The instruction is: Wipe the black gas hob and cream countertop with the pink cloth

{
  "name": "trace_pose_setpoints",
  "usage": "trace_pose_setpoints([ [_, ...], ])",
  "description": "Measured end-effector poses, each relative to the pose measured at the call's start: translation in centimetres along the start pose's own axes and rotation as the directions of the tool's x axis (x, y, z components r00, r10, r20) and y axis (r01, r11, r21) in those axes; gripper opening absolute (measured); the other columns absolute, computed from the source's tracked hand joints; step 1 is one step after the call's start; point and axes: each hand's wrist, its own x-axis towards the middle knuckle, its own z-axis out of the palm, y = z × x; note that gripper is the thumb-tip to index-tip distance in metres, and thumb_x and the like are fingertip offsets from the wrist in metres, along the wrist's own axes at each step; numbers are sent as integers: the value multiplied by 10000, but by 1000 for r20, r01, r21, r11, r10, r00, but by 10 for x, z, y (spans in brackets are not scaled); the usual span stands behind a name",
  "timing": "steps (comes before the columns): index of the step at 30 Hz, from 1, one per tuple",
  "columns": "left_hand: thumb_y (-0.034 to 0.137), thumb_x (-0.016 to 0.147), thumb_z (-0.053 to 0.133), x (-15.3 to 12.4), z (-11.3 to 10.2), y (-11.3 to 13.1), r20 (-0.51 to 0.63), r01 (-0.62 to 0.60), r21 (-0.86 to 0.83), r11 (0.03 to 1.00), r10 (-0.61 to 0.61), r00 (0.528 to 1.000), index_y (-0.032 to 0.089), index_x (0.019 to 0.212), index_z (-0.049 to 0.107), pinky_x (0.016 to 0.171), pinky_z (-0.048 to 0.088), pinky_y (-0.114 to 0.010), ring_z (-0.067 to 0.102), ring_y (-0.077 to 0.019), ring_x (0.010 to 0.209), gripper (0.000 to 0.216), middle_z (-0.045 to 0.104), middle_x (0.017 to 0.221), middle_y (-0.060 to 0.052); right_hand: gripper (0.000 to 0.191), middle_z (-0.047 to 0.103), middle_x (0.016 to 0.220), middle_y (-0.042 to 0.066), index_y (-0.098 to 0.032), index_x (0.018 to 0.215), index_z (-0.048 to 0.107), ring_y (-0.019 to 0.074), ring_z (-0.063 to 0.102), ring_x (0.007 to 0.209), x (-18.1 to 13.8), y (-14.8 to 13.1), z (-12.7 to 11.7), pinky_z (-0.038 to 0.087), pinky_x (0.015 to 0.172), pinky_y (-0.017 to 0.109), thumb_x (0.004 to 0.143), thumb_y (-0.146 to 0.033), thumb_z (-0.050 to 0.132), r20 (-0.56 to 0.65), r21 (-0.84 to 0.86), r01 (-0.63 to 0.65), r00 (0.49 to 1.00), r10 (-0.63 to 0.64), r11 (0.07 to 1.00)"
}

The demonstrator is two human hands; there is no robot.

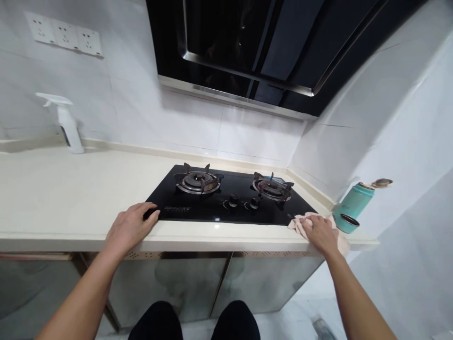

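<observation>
Pink cloth (298,224) under right hand (320,232), at near-right corner of cooktop (208,212).

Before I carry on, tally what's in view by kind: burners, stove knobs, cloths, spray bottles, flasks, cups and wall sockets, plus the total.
Burners: 2
Stove knobs: 2
Cloth, under the right hand: 1
Spray bottle: 1
Teal flask: 1
Teal cup: 1
Wall sockets: 3
Total: 11

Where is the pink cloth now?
In the head view, the pink cloth lies at the right, under the right hand, by the front-right corner of the cooktop, beside the turquoise cup.
</observation>
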Motion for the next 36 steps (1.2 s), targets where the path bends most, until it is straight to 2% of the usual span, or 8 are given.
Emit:
trace_pose_setpoints([
  [5,527,948,434,-1,2,1,-11,12,-14,1000,-12,1000,197,1238,734,1114,479,-526,643,-365,1264,532,708,1360,-123,397,673,1294,122,-217,1123,721,354,513,1223,-39,-84,3,415,941,504,1035,-461,421,-35,-7,2,999,-3,1000],
  [12,512,944,453,-4,2,4,-53,19,-30,999,-20,998,217,1205,747,1088,499,-489,664,-347,1231,491,731,1319,-97,280,682,1198,124,-206,1056,718,342,529,1087,-88,-268,-18,386,874,483,1013,-434,561,-98,207,253,966,-238,945],
  [19,479,917,503,-3,8,-5,-153,-39,-157,987,14,988,238,1074,764,1072,516,-423,693,-282,1146,387,753,1223,-85,399,643,1222,145,-183,1154,681,349,516,1145,-111,-378,-31,409,979,527,1039,-538,539,-104,413,545,824,-557,729],
  [23,431,915,518,-16,-7,5,-277,-177,-258,950,103,955,216,1008,749,1082,512,-425,665,-263,1173,328,728,1180,-112,317,591,1378,108,-242,1221,689,292,519,1286,-93,-359,-36,419,1085,476,1017,-451,567,-154,748,488,787,-597,450],
  [26,403,966,528,-33,-12,34,-280,-311,-240,920,241,929,215,1091,738,1116,478,-441,608,-264,1271,308,683,1285,-122,327,601,1345,110,-229,1115,711,233,559,1280,-66,-306,-34,443,1097,391,1033,-387,437,-298,882,406,874,-384,240],
  [29,415,955,603,-46,-1,74,-107,-446,-146,883,434,895,230,1189,715,1100,460,-475,567,-295,1320,319,633,1392,-133,376,668,1160,110,-232,996,715,255,619,1139,-35,-236,-20,485,1033,399,1009,-492,443,-309,852,355,934,-178,384],
  [31,441,927,662,-49,11,97,34,-510,-70,858,513,858,232,1241,686,1064,460,-500,567,-319,1314,377,620,1425,-140,408,688,1110,112,-235,994,715,273,635,1083,-19,-188,-4,503,1005,421,973,-536,440,-224,760,305,952,-210,574],
  [36,696,854,703,-51,40,137,129,-532,55,845,522,843,161,1346,617,1094,401,-602,487,-404,1395,732,502,1567,-216,573,635,1254,220,-171,1093,732,404,573,1222,1,-110,48,455,1067,586,929,-567,352,-111,387,184,982,-153,904],
])
